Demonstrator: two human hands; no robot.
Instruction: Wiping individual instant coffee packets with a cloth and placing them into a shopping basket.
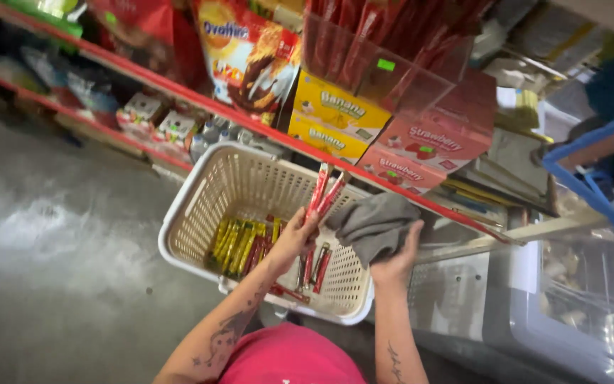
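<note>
**Red stick sachets held over the basket, grey cloth in the other hand**

Red stick sachets (pixel 325 190), thin foil packets with a little gold at the top, stand up out of the left hand (pixel 294 238), whose fingers are closed round their lower ends. Two can be counted in that grip; a third may be hidden behind them. They sit above the middle of the cream plastic lattice basket (pixel 200 206), just below the red metal shelf edge (pixel 179 89).

The right hand (pixel 396 262) is clenched on a crumpled grey cloth (pixel 374 224), which bunches over the basket's right rim, close to the sachets but not visibly touching them.

As a judgement on handling: the sachets are light and slippery, so a firm pinch low down, as here, keeps them fanned and easy to wipe; drawing the cloth along one sachet at a time, with the pair over the basket, would mean any that slips lands inside rather than on the grey concrete floor (pixel 51 235).

Counts, as far as the view allows:
- In the basket, a bundle of yellow-green stick sachets (pixel 234 245), roughly six to eight, too overlapped to count exactly.
- Loose red sachets (pixel 315 267) on the basket floor, about five or six.
- On the shelf, two yellow cartons (pixel 335 117) and two pink cartons (pixel 421 149), each pair stacked.
- One clear plastic display box (pixel 392 71) of red sachets above them.
</note>
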